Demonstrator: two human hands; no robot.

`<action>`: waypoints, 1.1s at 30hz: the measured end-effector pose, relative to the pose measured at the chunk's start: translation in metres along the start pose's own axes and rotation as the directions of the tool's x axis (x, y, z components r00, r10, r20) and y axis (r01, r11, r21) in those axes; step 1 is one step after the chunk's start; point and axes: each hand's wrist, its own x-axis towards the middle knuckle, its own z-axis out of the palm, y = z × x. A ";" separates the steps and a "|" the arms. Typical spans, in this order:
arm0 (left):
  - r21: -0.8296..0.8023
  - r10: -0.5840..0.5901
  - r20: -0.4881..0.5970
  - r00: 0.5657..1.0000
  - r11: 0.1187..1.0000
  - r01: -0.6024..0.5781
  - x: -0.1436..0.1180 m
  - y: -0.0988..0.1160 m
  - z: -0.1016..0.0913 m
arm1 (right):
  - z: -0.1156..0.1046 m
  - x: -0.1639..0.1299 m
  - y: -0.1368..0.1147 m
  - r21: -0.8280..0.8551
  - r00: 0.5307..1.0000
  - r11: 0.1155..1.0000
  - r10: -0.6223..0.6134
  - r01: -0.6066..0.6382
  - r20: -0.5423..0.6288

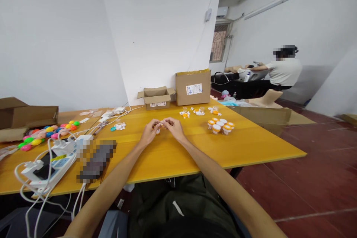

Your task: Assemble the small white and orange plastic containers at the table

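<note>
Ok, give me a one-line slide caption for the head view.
Both hands, left hand and right hand, pinch a small white part over the yellow table, beside orange-and-white capped pots.
</note>
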 end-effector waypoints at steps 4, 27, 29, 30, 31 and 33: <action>-0.011 -0.010 0.012 1.000 1.000 0.010 0.001 -0.001 0.000 | 0.000 -0.001 -0.001 0.019 1.000 1.000 0.018 -0.019 0.012; 0.083 0.077 -0.059 0.995 0.994 -0.072 0.002 0.000 0.000 | -0.007 0.004 0.010 0.005 0.994 1.000 -0.004 0.003 0.110; 0.091 0.088 -0.063 0.994 0.992 -0.082 0.002 -0.001 -0.001 | -0.007 0.005 0.011 0.005 0.992 1.000 0.001 -0.002 0.127; 0.096 0.092 -0.064 0.994 0.992 -0.086 0.002 -0.001 -0.001 | -0.007 0.005 0.011 0.003 0.991 1.000 -0.002 0.002 0.132; 0.100 0.095 -0.065 0.993 0.991 -0.088 0.002 -0.001 -0.001 | -0.007 0.005 0.011 0.000 0.991 1.000 -0.009 0.009 0.135; 0.109 0.096 -0.066 0.993 0.990 -0.089 0.003 -0.002 0.000 | -0.008 0.005 0.011 -0.007 0.992 1.000 -0.026 0.027 0.125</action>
